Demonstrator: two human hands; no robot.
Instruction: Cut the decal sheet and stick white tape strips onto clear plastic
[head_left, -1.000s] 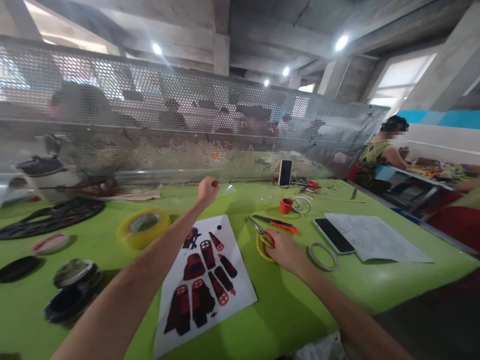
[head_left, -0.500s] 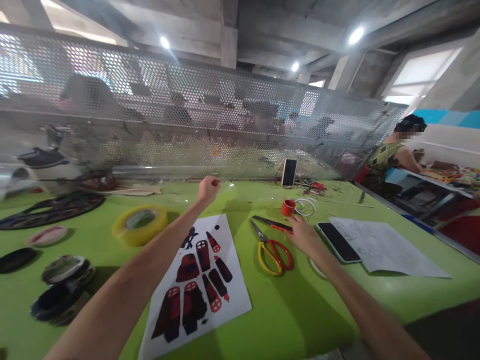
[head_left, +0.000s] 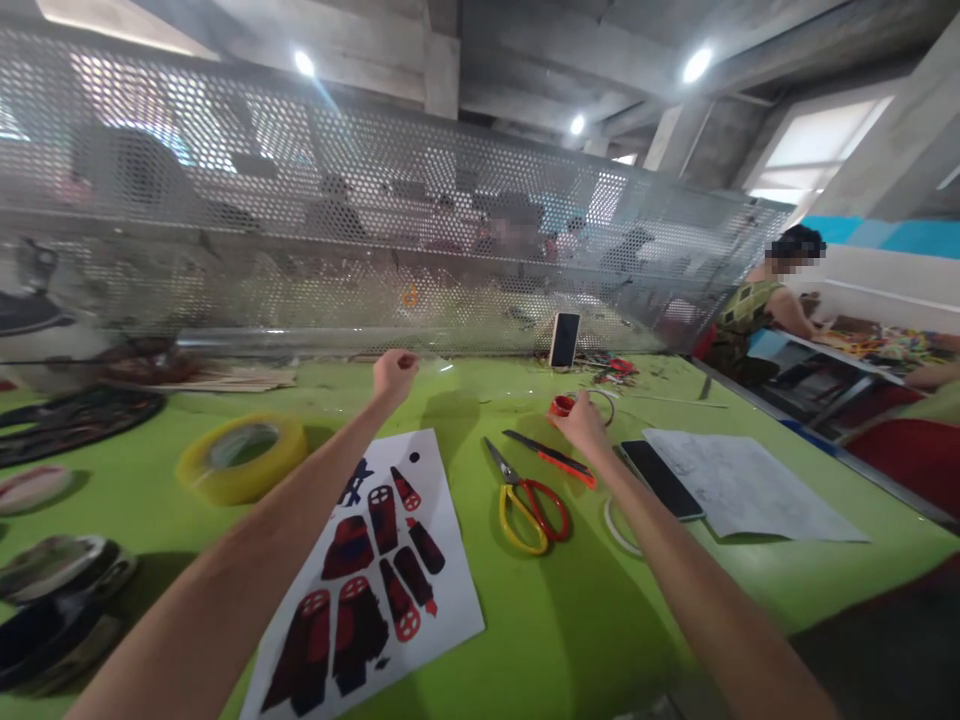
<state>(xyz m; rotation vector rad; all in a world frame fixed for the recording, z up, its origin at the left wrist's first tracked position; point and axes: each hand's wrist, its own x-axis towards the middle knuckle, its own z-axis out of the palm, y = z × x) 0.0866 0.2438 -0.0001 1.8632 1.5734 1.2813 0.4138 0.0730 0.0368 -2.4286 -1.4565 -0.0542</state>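
My left hand is raised over the back of the green table with its fingertips pinched on thin clear plastic film. The film's outline is hard to make out. My right hand reaches to a small red tape roll, fingers closed at its right rim. Beside those fingers lies a white ring. Below my right hand are a utility knife with an orange-red handle and scissors with one yellow and one red handle loop. A white sheet with dark red painted shapes lies under my left forearm.
A big yellow tape roll and dark paint pots are at left. On the right lie a phone and a sketched paper. Another phone stands before the perforated metal screen. A person sits far right.
My right hand has moved forward from the knife handle to the red tape roll. My left hand stays pinched at the film. The view has turned slightly right.
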